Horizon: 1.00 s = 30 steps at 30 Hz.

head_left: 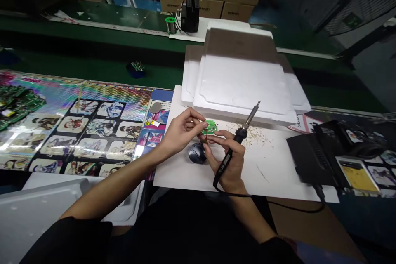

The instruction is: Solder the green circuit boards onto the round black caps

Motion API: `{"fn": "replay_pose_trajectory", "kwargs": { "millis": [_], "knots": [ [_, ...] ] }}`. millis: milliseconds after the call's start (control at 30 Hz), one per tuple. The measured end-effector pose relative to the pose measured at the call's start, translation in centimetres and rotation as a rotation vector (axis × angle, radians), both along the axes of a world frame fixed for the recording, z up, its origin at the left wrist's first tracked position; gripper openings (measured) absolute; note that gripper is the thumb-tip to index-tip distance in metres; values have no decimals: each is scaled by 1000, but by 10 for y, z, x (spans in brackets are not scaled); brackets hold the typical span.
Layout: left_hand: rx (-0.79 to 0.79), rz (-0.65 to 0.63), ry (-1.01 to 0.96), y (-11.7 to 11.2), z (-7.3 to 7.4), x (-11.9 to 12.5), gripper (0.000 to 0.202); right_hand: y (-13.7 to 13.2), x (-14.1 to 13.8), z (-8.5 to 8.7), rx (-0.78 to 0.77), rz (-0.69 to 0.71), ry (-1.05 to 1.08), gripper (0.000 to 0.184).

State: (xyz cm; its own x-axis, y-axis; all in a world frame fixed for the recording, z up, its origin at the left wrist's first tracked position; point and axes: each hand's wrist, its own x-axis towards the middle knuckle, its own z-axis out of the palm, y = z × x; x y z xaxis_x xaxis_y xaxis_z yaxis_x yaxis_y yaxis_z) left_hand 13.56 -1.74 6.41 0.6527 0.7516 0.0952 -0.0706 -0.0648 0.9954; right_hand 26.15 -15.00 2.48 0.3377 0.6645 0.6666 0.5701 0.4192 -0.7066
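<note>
My left hand (181,132) pinches the edge of a small green circuit board (211,126) between thumb and fingers. A soldering iron (242,133) lies across my right hand (230,163), its handle held by the curled fingers and its tip pointing up and away to the right. The right fingertips also meet at the board's near side, by a short red wire (206,135); whether they grip the wire is hard to make out. Just below the board, a dark, shiny rounded part (196,153) rests on the white sheet (260,173).
Stacked white foam trays (241,82) stand behind my hands. Wire clippings (256,136) litter the sheet. On the right sits a black box with a cord (309,159). Circuit boards (20,103) are piled far left; a solder spool (170,26) stands at the back.
</note>
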Motion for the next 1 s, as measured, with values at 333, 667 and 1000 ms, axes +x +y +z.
{"fn": "replay_pose_trajectory", "kwargs": {
  "millis": [333, 667, 1000],
  "knots": [
    [461, -142, 153, 5, 5, -7, 17, -12, 24, 15, 16, -122, -145, 50],
    [-50, -476, 92, 4, 11, -8, 31, -26, 32, 22, -88, 208, -110, 53],
    [71, -527, 126, 4, 31, -11, 36, -34, 31, 27, -122, 360, -29, 62]
  ]
}}
